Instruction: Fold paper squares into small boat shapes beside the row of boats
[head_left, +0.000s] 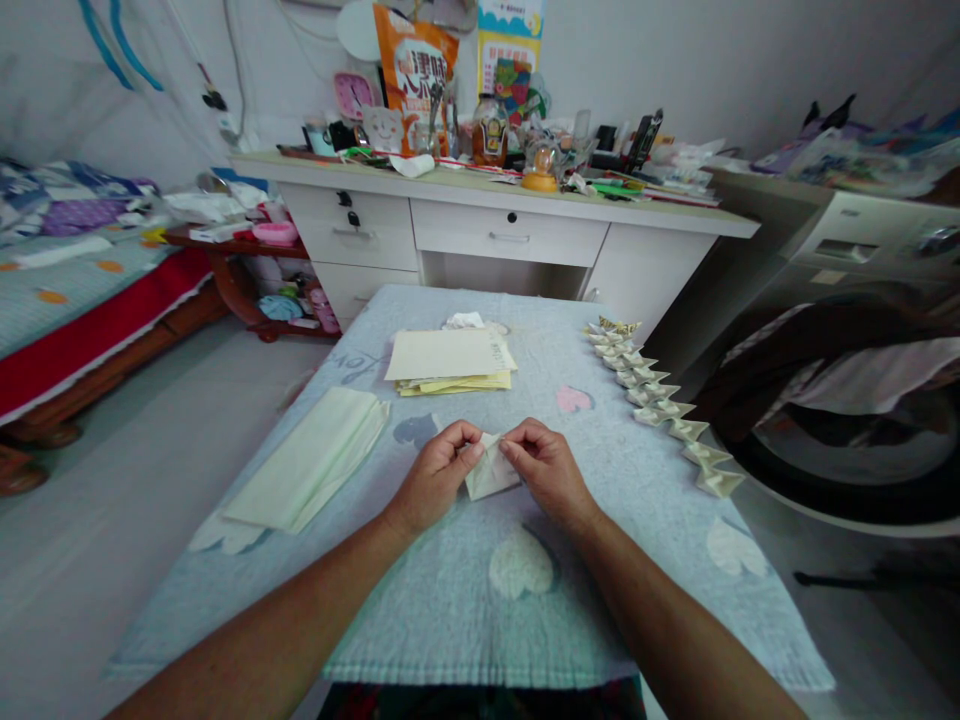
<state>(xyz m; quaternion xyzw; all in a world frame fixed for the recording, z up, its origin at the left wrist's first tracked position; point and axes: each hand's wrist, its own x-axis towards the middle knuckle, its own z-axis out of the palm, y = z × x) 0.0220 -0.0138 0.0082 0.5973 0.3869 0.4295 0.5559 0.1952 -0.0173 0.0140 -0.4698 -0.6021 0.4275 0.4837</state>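
Between both hands, above the middle of the cloth-covered table, is a small folded piece of cream paper [493, 474]. My left hand [442, 465] pinches its upper left corner between thumb and fingers. On the other side, my right hand [546, 465] pinches the upper right corner. The fingertips hide part of the top edge. A stack of cream and yellow paper sheets [450, 358] lies just beyond the hands. To the left rests a pile of pale green folded paper [311, 460]. Along the right edge runs a row of several folded paper pieces [660, 408].
The table [420, 600] wears a light blue cloth with heart patterns. A crumpled white tissue [464, 320] sits behind the stack. Farther back stands a white desk [510, 230] crowded with items. A washing machine [847, 350] is at right, a bed [97, 310] at left.
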